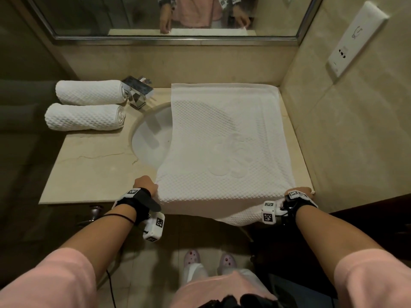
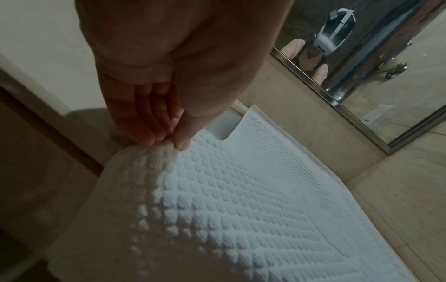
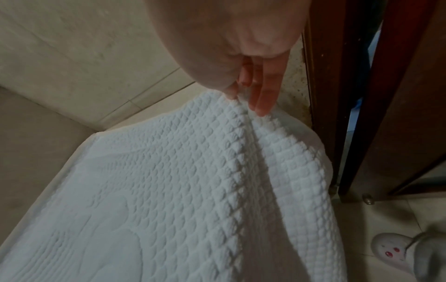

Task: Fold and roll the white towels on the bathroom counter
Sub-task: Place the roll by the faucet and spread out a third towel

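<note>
A white waffle-textured towel (image 1: 224, 138) lies spread over the right half of the counter, partly over the basin, its near part hanging off the front edge. My left hand (image 1: 145, 185) pinches the towel (image 2: 241, 200) at its near left edge, thumb and fingertips (image 2: 169, 140) closed on a raised fold. My right hand (image 1: 299, 192) pinches the towel (image 3: 169, 181) at its near right edge, fingers (image 3: 263, 99) gathering a ridge of cloth. Two rolled white towels (image 1: 89, 92) (image 1: 84, 117) lie side by side at the counter's back left.
A chrome faucet (image 1: 138, 92) stands behind the white basin (image 1: 151, 134). The beige counter (image 1: 93, 165) meets a tiled wall on the right with a white wall unit (image 1: 355, 38). A mirror (image 1: 166, 16) runs along the back. A dark wooden door (image 3: 386, 95) stands at right.
</note>
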